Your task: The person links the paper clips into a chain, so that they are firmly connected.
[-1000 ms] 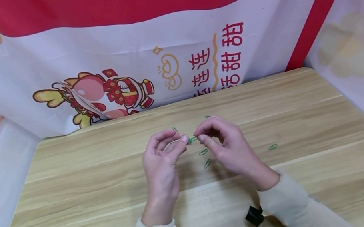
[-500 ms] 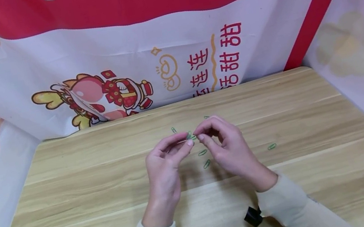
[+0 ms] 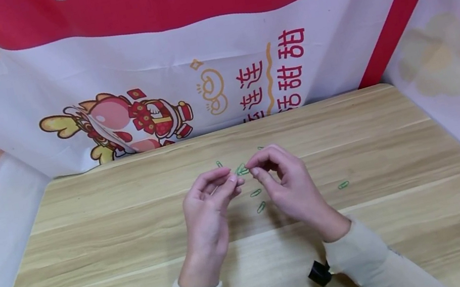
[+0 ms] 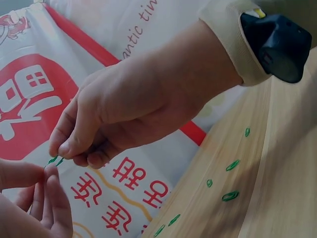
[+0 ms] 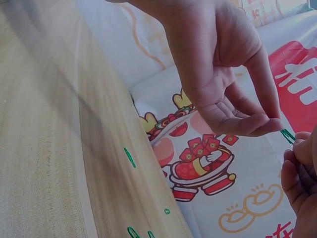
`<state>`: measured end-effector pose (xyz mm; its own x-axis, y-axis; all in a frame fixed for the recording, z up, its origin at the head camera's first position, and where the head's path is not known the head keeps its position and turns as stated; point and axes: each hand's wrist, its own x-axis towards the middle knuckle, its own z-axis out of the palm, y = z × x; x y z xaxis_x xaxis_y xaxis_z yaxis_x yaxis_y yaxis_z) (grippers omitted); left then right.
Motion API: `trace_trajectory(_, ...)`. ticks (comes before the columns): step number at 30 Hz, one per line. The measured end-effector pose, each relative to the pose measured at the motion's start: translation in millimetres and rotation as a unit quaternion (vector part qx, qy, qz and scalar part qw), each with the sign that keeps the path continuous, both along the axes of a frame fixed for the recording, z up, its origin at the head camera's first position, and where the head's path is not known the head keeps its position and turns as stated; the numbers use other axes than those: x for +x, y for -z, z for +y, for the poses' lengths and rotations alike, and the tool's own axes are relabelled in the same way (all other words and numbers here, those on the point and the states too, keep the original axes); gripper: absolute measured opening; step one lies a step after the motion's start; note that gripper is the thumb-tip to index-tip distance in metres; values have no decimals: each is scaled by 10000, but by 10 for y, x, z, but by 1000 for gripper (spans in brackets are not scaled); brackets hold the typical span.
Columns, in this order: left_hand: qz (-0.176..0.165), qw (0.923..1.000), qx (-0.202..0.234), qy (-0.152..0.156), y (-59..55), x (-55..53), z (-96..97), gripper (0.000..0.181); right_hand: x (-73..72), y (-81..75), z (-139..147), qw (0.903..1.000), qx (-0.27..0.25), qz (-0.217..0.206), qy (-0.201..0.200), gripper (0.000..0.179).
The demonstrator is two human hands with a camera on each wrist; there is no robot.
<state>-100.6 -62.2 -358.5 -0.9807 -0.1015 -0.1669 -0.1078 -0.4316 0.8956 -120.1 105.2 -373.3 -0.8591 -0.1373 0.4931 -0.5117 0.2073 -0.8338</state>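
Two green paper clips, or what look like two, (image 3: 241, 169) are held in the air between the hands; how they are linked is too small to tell. My left hand (image 3: 203, 215) pinches one end between thumb and forefinger. On the other side my right hand (image 3: 292, 189) pinches the opposite end with thumb and fingertips. In the left wrist view the green wire (image 4: 56, 161) shows between both sets of fingertips. The right wrist view also has a clip (image 5: 288, 136) spanning from the left hand (image 5: 218, 79) to the right hand (image 5: 304, 178).
Several loose green paper clips lie on the wooden table (image 3: 112, 236): two just below the hands, including one paper clip (image 3: 261, 207), others behind them, and a lone paper clip (image 3: 343, 185) to the right. A printed cloth (image 3: 176, 50) hangs behind the table.
The left fingers shifted right and opened a little around the clips, then drew back slightly. More of the green wire now shows between the hands. The right hand has stayed nearly still.
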Motion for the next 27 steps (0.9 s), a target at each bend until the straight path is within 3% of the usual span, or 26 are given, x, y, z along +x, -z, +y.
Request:
trace_trajectory(6, -190, 9988, 221, -399, -16, 14, 43, 22, -6, 12, -6, 9990, 159, 419, -27, 19)
trace_trajectory(11, -342, 9976, 287, -539, -24, 21, 56, 22, -20, 30, -15, 9944, 402, 979, 64, 17)
trace_trajectory(17, -343, 9975, -12, -618, -13, 17, 42, 19, -30, 43, 1, 9918, 521, 1161, 136, 19)
trace_trajectory(22, -266, 9976, -459, -456, 0, 12, 13, 23, -53, 26, 66, 9919, 619, 1059, 329, 19)
trace_trajectory(27, -201, 9963, -827, 70, 2, 3, -32, 23, -62, -3, 117, 9931, 656, 905, 367, 18)
